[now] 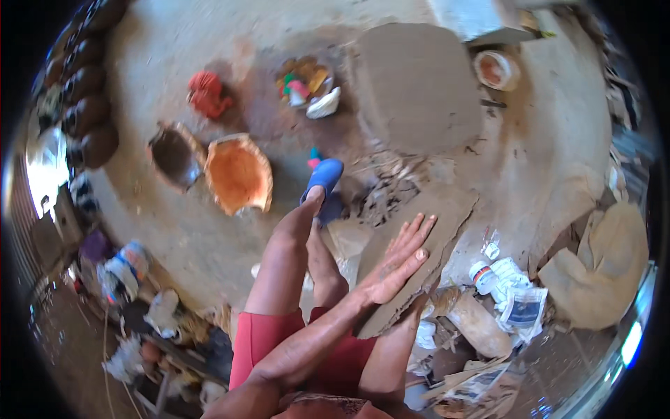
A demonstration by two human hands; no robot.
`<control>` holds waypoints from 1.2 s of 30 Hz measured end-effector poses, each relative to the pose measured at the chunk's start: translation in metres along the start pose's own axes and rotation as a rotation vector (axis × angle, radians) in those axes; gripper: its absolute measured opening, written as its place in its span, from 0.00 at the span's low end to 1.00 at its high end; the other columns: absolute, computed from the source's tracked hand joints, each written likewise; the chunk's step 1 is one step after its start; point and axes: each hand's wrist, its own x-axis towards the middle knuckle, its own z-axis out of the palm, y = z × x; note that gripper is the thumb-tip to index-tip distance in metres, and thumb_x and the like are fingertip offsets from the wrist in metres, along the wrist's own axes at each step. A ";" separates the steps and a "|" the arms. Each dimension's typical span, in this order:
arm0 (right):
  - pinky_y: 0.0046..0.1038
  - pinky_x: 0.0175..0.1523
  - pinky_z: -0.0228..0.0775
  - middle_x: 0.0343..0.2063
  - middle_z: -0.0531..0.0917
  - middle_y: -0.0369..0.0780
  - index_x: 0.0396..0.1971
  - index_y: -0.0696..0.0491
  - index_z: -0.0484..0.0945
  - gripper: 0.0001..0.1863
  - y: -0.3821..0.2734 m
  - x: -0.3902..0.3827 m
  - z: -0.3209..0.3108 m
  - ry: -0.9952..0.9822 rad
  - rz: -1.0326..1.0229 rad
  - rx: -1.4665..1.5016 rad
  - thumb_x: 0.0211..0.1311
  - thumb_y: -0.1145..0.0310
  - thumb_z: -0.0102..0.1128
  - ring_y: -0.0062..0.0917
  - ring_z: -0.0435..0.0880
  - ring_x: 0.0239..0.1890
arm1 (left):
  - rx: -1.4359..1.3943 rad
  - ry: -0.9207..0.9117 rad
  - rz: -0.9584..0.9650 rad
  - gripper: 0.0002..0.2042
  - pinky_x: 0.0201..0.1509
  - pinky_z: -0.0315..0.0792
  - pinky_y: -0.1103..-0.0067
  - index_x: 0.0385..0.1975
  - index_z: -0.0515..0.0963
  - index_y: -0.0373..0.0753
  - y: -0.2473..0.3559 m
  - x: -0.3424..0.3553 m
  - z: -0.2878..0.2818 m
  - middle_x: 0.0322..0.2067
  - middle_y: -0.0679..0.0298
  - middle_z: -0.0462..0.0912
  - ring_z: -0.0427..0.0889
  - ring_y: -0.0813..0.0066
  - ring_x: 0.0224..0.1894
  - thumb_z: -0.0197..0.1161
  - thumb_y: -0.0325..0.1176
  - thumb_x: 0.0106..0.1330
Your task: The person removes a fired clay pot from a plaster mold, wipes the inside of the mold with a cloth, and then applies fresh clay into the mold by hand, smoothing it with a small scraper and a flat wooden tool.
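Note:
A flat slab of grey-brown clay [450,216] with a ragged edge lies tilted in front of me, to the right of my knees. My left hand [399,264] rests flat on its upper face, fingers stretched out. Beneath the slab's near edge runs my right forearm [394,349]; that hand is hidden under the clay, so its fingers do not show. Just beyond the slab, dark clay scraps [391,199] are heaped on the floor. Farther off, a larger rounded clay sheet [419,87] is spread out flat.
Two curved mould-like pieces, one orange [239,173] and one dark inside [173,157], sit left of my blue shoe [326,174]. Beyond are a red cloth [207,94] and a bowl of colourful scraps [305,78]. A white bucket [497,70] stands far right; brown sacking [604,272] lies nearer. Dark pots [91,115] line the left.

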 end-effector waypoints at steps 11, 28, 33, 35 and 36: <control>0.31 0.64 0.67 0.58 0.76 0.40 0.67 0.55 0.68 0.33 0.099 0.034 0.046 -0.224 0.070 -0.146 0.82 0.42 0.37 0.26 0.75 0.59 | 0.048 0.499 0.053 0.45 0.82 0.28 0.56 0.80 0.48 0.38 -0.111 -0.088 -0.089 0.81 0.48 0.36 0.30 0.46 0.83 0.35 0.68 0.75; 0.30 0.69 0.64 0.61 0.75 0.41 0.69 0.55 0.68 0.32 0.320 0.106 0.240 -0.488 -0.090 -0.156 0.84 0.45 0.34 0.27 0.74 0.62 | -0.139 0.614 0.400 0.43 0.81 0.27 0.50 0.82 0.46 0.48 -0.252 -0.163 -0.322 0.82 0.51 0.36 0.30 0.45 0.83 0.41 0.68 0.74; 0.38 0.79 0.51 0.72 0.67 0.42 0.76 0.55 0.59 0.44 0.389 0.144 0.240 -0.552 0.021 -0.018 0.78 0.32 0.33 0.35 0.64 0.74 | -0.545 0.518 0.383 0.45 0.83 0.39 0.70 0.80 0.46 0.35 -0.266 -0.203 -0.383 0.80 0.53 0.45 0.40 0.63 0.82 0.42 0.66 0.77; 0.34 0.81 0.45 0.76 0.61 0.43 0.78 0.55 0.55 0.44 0.387 0.096 0.324 -0.530 -0.181 -0.466 0.79 0.33 0.31 0.36 0.59 0.78 | -0.709 0.485 0.328 0.39 0.80 0.50 0.74 0.79 0.53 0.36 -0.329 -0.218 -0.418 0.77 0.56 0.56 0.54 0.67 0.78 0.42 0.61 0.80; 0.33 0.81 0.42 0.78 0.58 0.44 0.78 0.55 0.54 0.45 0.390 0.093 0.334 -0.524 -0.153 -0.487 0.79 0.33 0.31 0.36 0.57 0.79 | -0.840 0.465 0.221 0.37 0.79 0.54 0.75 0.78 0.56 0.38 -0.347 -0.221 -0.434 0.75 0.56 0.61 0.60 0.67 0.76 0.42 0.60 0.81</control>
